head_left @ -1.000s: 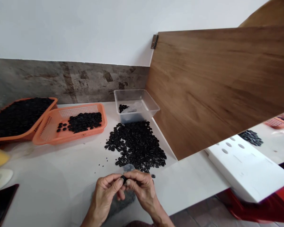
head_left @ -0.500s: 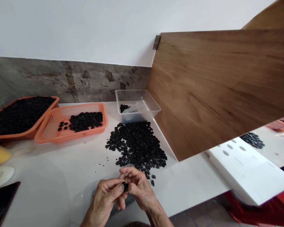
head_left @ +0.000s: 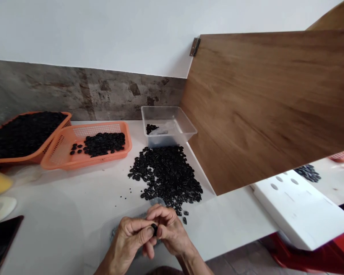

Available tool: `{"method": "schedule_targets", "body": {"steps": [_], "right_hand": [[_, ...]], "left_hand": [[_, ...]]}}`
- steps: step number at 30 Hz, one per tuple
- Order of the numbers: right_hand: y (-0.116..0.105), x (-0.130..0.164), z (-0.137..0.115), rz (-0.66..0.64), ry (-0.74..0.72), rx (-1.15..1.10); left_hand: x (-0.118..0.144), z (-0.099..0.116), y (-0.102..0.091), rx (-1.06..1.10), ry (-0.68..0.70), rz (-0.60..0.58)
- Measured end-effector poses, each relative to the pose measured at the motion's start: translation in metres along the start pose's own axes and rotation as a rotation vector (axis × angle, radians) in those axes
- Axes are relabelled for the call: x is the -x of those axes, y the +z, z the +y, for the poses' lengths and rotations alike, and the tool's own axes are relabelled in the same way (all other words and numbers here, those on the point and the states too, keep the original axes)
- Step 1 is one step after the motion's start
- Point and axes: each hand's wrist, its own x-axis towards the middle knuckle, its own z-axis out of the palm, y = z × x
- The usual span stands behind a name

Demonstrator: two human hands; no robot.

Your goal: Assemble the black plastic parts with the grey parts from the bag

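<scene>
Between my fingertips is a small, rounded black piece. My left hand pinches it with thumb and forefinger, while the closed fingers of my right hand grip it from the other side. Its exact kind is too small to make out. Beneath both hands, partly hidden, lies a clear plastic tub with dark bits inside. Just beyond them spreads a heap of small black oval pieces on the white table, a few lying loose at its near edge.
Behind the heap stands a clear plastic bin. A shallow orange basket and a fuller orange basket, both with black pieces, are at left. A dark flat device lies front left. A wooden panel rises at right, beside a white box.
Both hands stay together on the black piece, with slight shifts of the fingers. The view has tilted a little. The heap and baskets look the same.
</scene>
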Motion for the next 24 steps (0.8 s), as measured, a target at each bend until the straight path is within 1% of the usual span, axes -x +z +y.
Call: {"method": "schedule_targets", "body": {"steps": [4,10,14,16,18,19,21,24], "right_hand": [[-0.005,0.001,0.004,0.006,-0.019,0.001],[-0.005,-0.004,0.006,0.060,-0.031,0.036],[-0.005,-0.013,0.005,0.043,-0.004,0.094],[-0.008,-0.015,0.003,0.057,-0.030,0.213],[-0.015,-0.014,0.000,0.140,-0.095,0.408],[-0.019,-0.012,-0.002,0.195,-0.128,0.512],[-0.027,-0.007,-0.007,0.286,-0.166,0.677],[-0.036,0.001,-0.017,0.328,-0.209,0.960]], "left_hand": [[-0.001,0.000,0.000,-0.036,0.009,-0.005],[-0.005,0.001,-0.002,-0.078,0.005,0.020],[-0.009,0.000,-0.005,0.008,-0.005,0.062],[-0.015,0.001,-0.011,0.085,-0.018,0.135],[-0.025,0.008,-0.027,0.135,-0.004,0.274],[-0.033,0.015,-0.039,0.149,0.030,0.364],[-0.055,0.036,-0.070,0.161,0.139,0.508],[-0.093,0.075,-0.125,0.170,0.349,0.758]]}}
